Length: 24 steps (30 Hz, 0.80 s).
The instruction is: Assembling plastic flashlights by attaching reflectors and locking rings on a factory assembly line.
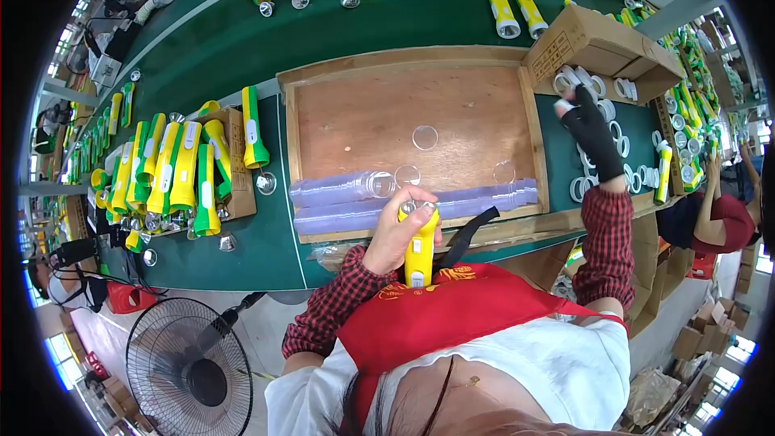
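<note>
Green counter [387,28], fan [205,382] left of our left hand [393,238], which clasps a yellow flashlight [419,261], long axis toward us, silver end away, right hand [593,136] by white rings [607,110], grip unclear.

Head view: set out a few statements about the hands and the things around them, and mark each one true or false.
1. The left hand holds a yellow flashlight. True.
2. The right hand wears a red glove. False: it wears a black glove.
3. White rings lie on the green tabletop near the right hand. True.
4. The rows of clear round discs are inside a cardboard box. False: they lie in a shallow wooden tray.
5. The black wire-caged fan stands on the green tabletop. False: it is off the near edge, on the person's left.
</note>
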### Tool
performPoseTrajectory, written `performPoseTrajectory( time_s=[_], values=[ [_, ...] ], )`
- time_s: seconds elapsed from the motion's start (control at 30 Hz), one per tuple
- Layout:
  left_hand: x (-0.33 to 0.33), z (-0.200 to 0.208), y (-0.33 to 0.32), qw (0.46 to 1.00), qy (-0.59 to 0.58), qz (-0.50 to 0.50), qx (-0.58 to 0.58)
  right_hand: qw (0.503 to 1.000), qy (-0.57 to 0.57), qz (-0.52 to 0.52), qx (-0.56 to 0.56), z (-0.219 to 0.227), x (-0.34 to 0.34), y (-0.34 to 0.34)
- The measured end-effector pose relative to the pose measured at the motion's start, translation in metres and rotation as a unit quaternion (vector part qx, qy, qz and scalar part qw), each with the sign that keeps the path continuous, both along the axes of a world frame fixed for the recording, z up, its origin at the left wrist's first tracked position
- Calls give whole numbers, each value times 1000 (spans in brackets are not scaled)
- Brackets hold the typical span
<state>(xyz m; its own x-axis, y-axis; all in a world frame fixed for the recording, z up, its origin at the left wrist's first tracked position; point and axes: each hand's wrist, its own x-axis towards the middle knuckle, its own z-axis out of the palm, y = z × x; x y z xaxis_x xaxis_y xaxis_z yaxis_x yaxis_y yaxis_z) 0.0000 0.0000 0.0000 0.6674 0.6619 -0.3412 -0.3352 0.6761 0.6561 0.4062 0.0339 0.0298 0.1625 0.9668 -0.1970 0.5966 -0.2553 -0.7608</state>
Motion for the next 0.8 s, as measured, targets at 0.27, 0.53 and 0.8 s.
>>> performPoseTrajectory(
  time_s=[0.27,0.53,0.8],
  values=[
    [4,11,1,998,-41,-49,22,918,355,90,152,30,-187,-34],
    [-4,2,-3,996,-59,-71,5,935,218,199,195,9,-237,-59],
    [-4,-6,-10,994,-30,-88,63,904,72,299,297,10,-236,-63]
  ],
)
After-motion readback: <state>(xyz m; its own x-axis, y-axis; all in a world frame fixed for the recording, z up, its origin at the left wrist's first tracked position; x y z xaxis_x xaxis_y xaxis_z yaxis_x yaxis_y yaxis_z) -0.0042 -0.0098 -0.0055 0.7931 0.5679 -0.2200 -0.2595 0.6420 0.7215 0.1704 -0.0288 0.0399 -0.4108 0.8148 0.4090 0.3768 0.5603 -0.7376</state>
